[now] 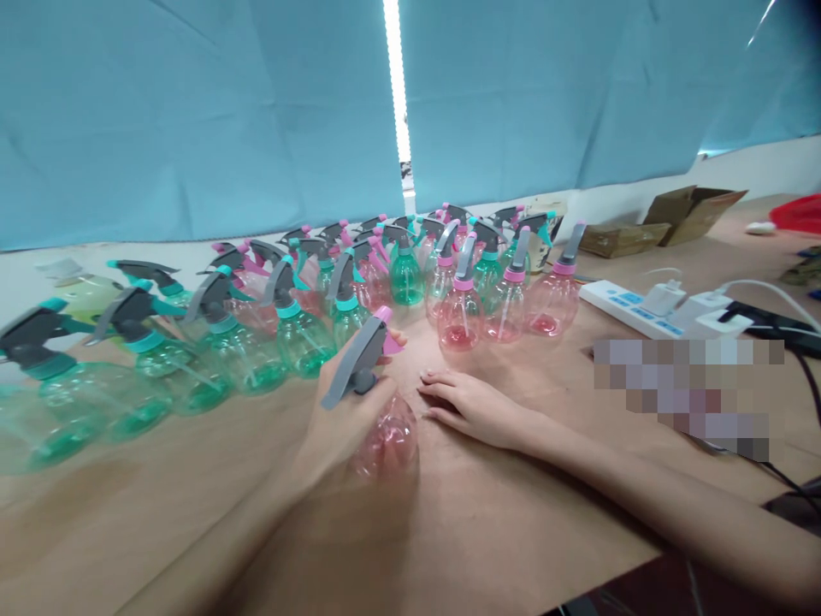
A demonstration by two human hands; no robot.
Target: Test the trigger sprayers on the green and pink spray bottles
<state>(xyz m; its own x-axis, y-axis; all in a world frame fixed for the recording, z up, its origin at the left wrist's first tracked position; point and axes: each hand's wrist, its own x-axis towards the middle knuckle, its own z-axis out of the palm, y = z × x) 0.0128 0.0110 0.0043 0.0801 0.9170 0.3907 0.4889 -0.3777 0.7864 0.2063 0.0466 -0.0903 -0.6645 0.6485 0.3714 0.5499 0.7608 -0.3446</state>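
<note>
My left hand (339, 419) is wrapped round the neck of a pink spray bottle (392, 438), just below its grey trigger head with a pink nozzle. The bottle is upright, low over or on the brown table (475, 530); I cannot tell if it touches. To its right, my right hand (471, 407) lies flat on the table, fingers stretched out, holding nothing. Beyond it stand several pink spray bottles (459, 318). Left of my left hand is a row of green spray bottles (253, 359) with grey and turquoise heads.
More pink and green bottles crowd the back by the blue sheet (288, 111). A white power strip (632, 310) with plugged-in chargers and cables lies at right, near a blurred-out patch. Cardboard boxes (689, 214) and a red item (799, 214) sit at the far right.
</note>
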